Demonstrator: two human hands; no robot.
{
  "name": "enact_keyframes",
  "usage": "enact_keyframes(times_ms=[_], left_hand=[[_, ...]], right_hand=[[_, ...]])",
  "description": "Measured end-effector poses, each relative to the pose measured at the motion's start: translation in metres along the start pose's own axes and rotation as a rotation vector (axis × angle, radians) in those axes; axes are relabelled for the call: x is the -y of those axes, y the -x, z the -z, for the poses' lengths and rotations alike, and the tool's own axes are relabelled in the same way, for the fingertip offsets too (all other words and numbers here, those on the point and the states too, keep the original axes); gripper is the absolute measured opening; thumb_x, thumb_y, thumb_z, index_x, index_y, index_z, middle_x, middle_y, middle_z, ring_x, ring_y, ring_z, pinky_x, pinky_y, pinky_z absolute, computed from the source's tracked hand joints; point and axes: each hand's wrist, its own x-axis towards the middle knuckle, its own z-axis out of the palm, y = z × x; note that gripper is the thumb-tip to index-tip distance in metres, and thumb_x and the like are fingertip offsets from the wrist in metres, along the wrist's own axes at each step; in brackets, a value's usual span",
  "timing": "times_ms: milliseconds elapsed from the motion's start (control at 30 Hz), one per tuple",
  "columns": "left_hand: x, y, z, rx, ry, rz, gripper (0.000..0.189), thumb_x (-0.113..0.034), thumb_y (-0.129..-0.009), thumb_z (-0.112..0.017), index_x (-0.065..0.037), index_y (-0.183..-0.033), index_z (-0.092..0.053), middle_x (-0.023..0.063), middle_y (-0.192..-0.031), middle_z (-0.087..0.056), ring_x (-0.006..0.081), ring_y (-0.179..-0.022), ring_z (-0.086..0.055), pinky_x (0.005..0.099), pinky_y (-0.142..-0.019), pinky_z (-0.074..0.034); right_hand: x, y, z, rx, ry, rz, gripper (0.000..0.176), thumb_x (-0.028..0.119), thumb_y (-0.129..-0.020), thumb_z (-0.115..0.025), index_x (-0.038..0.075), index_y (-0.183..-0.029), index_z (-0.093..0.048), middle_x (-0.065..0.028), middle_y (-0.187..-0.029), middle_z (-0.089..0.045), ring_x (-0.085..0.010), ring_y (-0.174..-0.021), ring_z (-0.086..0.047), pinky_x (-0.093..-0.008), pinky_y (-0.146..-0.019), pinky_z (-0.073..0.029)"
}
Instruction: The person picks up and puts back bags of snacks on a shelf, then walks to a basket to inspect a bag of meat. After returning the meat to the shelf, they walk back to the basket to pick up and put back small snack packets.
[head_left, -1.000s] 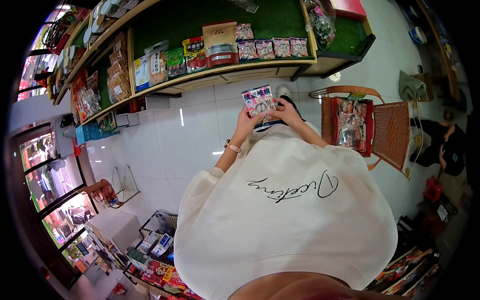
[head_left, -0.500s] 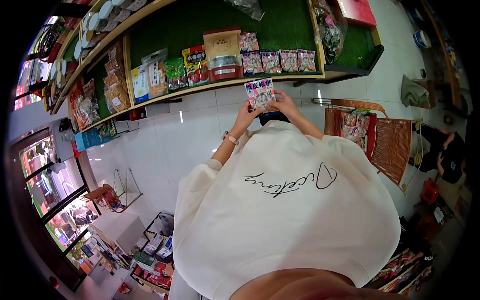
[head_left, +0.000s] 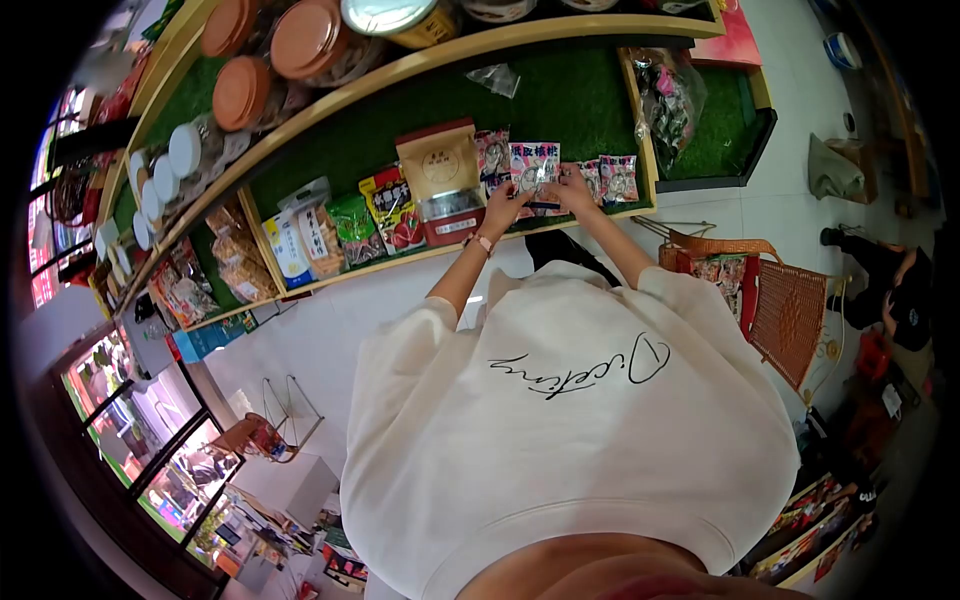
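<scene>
Both left hand (head_left: 503, 207) and right hand (head_left: 572, 190) pinch a pink Chinese-lettered packet (head_left: 533, 166).

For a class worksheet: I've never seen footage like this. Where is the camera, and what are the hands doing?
No machine here: a camera on a person's head looks down through a wide lens, so the cream sweatshirt fills the bottom. Both arms reach to a shelf lined with green matting, where snack packets and a brown pouch stand in a row. The left hand and right hand together hold one pink packet at that row. A basket stands at the right.
</scene>
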Motion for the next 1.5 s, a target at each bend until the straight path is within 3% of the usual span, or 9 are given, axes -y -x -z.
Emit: enact_keyframes(times_ms=[233, 367, 467, 667, 867, 967, 1100, 1300, 1500], left_hand=[[0.019, -0.074, 0.003, -0.126, -0.299, 0.061, 0.038, -0.016, -0.076, -0.065, 0.001, -0.107, -0.052, 0.0098, -0.085, -0.061, 0.0159, -0.077, -0.059, 0.0274, -0.068, -0.048], [0.040, -0.091, 0.005, -0.093, -0.145, 0.196, 0.038, -0.016, -0.075, -0.065, 0.000, -0.107, -0.051, 0.0107, -0.088, -0.061, 0.0175, -0.078, -0.060, 0.0281, -0.066, -0.049], [0.040, -0.089, 0.009, -0.012, -0.212, 0.219, 0.044, -0.022, -0.077, -0.062, 0.001, -0.112, -0.048, 0.0169, -0.100, -0.060, 0.0268, -0.087, -0.060, 0.0343, -0.075, -0.048], [0.005, -0.078, 0.013, -0.008, -0.116, 0.282, 0.042, -0.016, -0.078, -0.059, 0.000, -0.114, -0.048, 0.0181, -0.100, -0.060, 0.0271, -0.087, -0.061, 0.0340, -0.074, -0.047], [0.057, -0.089, 0.017, 0.069, -0.129, 0.262, 0.039, -0.012, -0.081, -0.056, 0.003, -0.115, -0.047, 0.0145, -0.101, -0.060, 0.0203, -0.085, -0.060, 0.0293, -0.070, -0.048], [0.074, -0.084, 0.018, 0.016, -0.182, 0.105, 0.038, -0.013, -0.081, -0.056, 0.003, -0.114, -0.049, 0.0131, -0.096, -0.060, 0.0172, -0.078, -0.060, 0.0283, -0.066, -0.048], [0.069, -0.059, 0.024, 0.029, -0.234, 0.056, 0.031, -0.015, -0.081, -0.056, 0.003, -0.106, -0.054, 0.0099, -0.085, -0.062, 0.0133, -0.069, -0.057, 0.0257, -0.061, -0.045], [0.097, -0.007, 0.037, 0.110, -0.253, 0.107, 0.022, -0.016, -0.082, -0.054, 0.001, -0.097, -0.059, 0.0056, -0.073, -0.061, 0.0110, -0.062, -0.054, 0.0246, -0.056, -0.043], [0.108, 0.058, 0.064, 0.134, -0.236, 0.072, 0.021, -0.016, -0.081, -0.053, -0.001, -0.095, -0.059, 0.0113, -0.079, -0.064, 0.0162, -0.070, -0.061, 0.0266, -0.063, -0.046]], right_hand=[[-0.018, -0.096, 0.016, -0.144, 0.077, -0.065, 0.075, 0.004, -0.071, -0.067, -0.004, -0.126, -0.017, -0.0205, -0.093, -0.058, -0.0224, -0.071, -0.062, -0.0318, -0.061, -0.052], [-0.029, -0.124, 0.018, -0.156, 0.139, -0.116, 0.073, 0.001, -0.074, -0.064, -0.001, -0.128, -0.015, -0.0222, -0.094, -0.056, -0.0228, -0.073, -0.062, -0.0354, -0.063, -0.054], [-0.031, -0.131, 0.012, -0.134, 0.166, -0.111, 0.071, 0.002, -0.075, -0.063, 0.000, -0.128, -0.014, -0.0233, -0.096, -0.057, -0.0248, -0.076, -0.062, -0.0356, -0.064, -0.054], [-0.037, -0.130, 0.005, -0.137, 0.436, -0.102, 0.068, 0.019, -0.075, -0.062, 0.001, -0.125, -0.021, -0.0191, -0.090, -0.062, -0.0290, -0.078, -0.063, -0.0393, -0.068, -0.050], [-0.039, -0.128, 0.004, -0.248, 0.592, 0.063, 0.063, 0.020, -0.069, -0.065, 0.003, -0.121, -0.033, -0.0197, -0.095, -0.061, -0.0313, -0.082, -0.062, -0.0405, -0.071, -0.048], [-0.018, -0.107, 0.008, -0.228, 0.296, -0.033, 0.062, 0.022, -0.069, -0.066, 0.004, -0.121, -0.036, -0.0201, -0.100, -0.059, -0.0326, -0.087, -0.060, -0.0408, -0.074, -0.047], [-0.037, -0.086, 0.036, -0.312, 0.556, 0.106, 0.058, 0.024, -0.069, -0.067, 0.002, -0.117, -0.044, -0.0186, -0.105, -0.057, -0.0302, -0.092, -0.058, -0.0380, -0.075, -0.046], [-0.099, -0.023, 0.093, -0.499, 0.363, 0.087, 0.030, 0.014, -0.074, -0.060, 0.003, -0.102, -0.056, -0.0119, -0.084, -0.063, -0.0179, -0.074, -0.060, -0.0314, -0.066, -0.048], [-0.166, 0.091, 0.105, -0.623, 0.254, -0.038, 0.028, 0.015, -0.074, -0.059, 0.003, -0.098, -0.057, -0.0097, -0.076, -0.063, -0.0162, -0.065, -0.059, -0.0263, -0.060, -0.048]])
